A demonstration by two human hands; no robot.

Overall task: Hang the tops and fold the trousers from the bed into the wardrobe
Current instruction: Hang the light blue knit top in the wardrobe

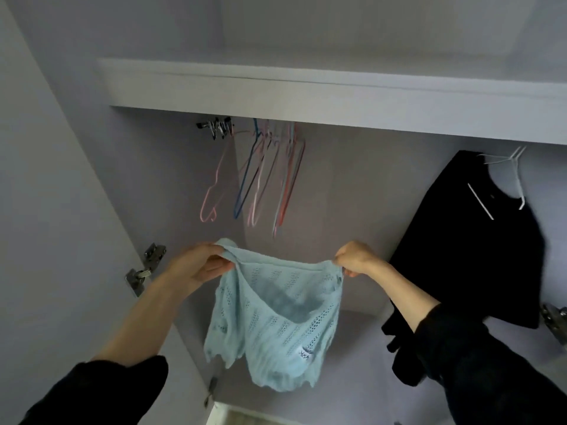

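Hanging step: the left hand (199,265) and right hand (356,259) each pinch a top corner of the pale blue openwork knitted top (276,317), spread at 6 o'clock inside the wardrobe. Next, probably, one of the empty coloured wire hangers (260,176) at 12 o'clock must be freed. A black garment on a white hanger (478,240) at 3 o'clock crowds the right.

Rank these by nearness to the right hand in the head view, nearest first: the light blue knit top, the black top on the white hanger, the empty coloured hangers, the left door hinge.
From the right hand:
1. Light blue knit top, gripped by it.
2. Black top, hanging just right.
3. Empty coloured hangers, up-left on the rail.
4. Left door hinge, far left, beyond the left hand.
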